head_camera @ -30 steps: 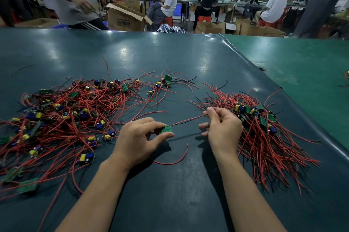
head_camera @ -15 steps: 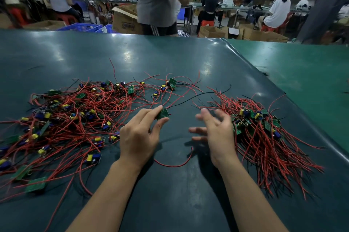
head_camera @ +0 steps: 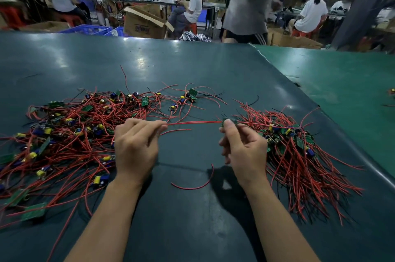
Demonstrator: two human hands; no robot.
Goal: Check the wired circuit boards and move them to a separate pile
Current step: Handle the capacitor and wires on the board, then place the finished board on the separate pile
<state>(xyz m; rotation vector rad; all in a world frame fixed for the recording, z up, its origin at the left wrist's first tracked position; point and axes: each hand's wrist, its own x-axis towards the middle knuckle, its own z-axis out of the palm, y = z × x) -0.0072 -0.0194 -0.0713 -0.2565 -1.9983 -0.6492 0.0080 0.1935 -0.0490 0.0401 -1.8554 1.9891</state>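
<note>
On the tabletop [head_camera: 192, 69], the right hand [head_camera: 243, 148] pinches a board [head_camera: 230, 122]; the left hand [head_camera: 136, 146] pinches its wire [head_camera: 192, 123], taut between two piles.

On the dark green worktop [head_camera: 192, 65], the right hand [head_camera: 243, 148] pinches a small green circuit board [head_camera: 230, 122] between thumb and fingers, just beside the bundled pile [head_camera: 299, 155] of boards with red wires at the right. The left hand [head_camera: 134, 146] pinches the board's red wire [head_camera: 192, 123], drawn straight between the two hands. A sprawling tangled pile [head_camera: 64, 133] of wired boards lies at the left. A loose red wire [head_camera: 192, 186] curls near the wrists.
</note>
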